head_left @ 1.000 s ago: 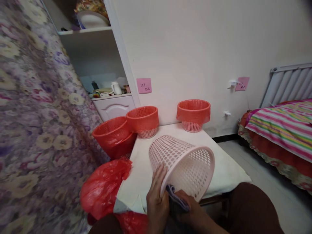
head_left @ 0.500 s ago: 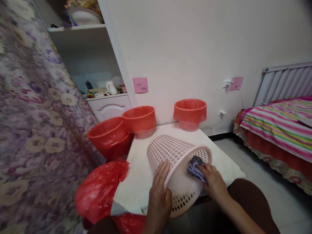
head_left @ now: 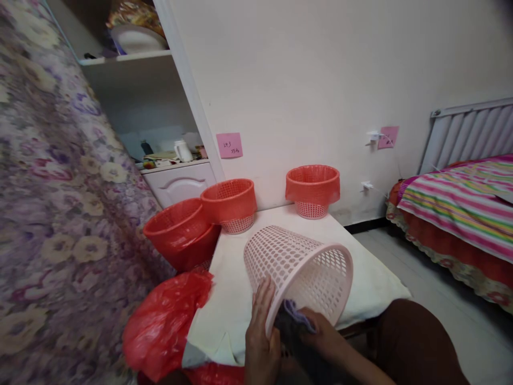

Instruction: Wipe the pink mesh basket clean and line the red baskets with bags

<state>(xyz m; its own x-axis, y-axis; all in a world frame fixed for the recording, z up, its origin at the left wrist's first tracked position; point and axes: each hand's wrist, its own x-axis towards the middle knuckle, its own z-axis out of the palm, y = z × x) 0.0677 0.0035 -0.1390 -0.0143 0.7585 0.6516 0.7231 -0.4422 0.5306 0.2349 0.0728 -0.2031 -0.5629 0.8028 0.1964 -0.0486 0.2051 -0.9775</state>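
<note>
Head camera view, looking down at a small table covered with a cream cloth [head_left: 360, 278]. At centre, a pale pink perforated plastic basket [head_left: 296, 267] lies tipped on its side on the cloth, its open rim facing the viewer and toward 4 o'clock. The person's left hand [head_left: 262, 326], at 6 o'clock of the basket, rests flat with fingers spread against the basket's outer wall near the rim, steadying it rather than gripping. The right hand [head_left: 320, 334] reaches into the basket's mouth from 5 o'clock, fingers curled closed on a crumpled grey-purple cloth rag [head_left: 296, 315] that is pressed to the lower inside wall. At 12 o'clock, near the white wall, two more mesh baskets stand upright, each lined with a red plastic bag: one [head_left: 229, 203] toward 11 o'clock, one [head_left: 312, 188] at 1 o'clock. A stack of red-lined baskets [head_left: 180, 230] leans off the table's edge at 10 o'clock. A loose red plastic bag [head_left: 164, 321] lies bunched at 8 o'clock. A flowered purple fabric [head_left: 52, 214] fills the left; a striped bedspread [head_left: 460, 203] sits at 3 o'clock.
</note>
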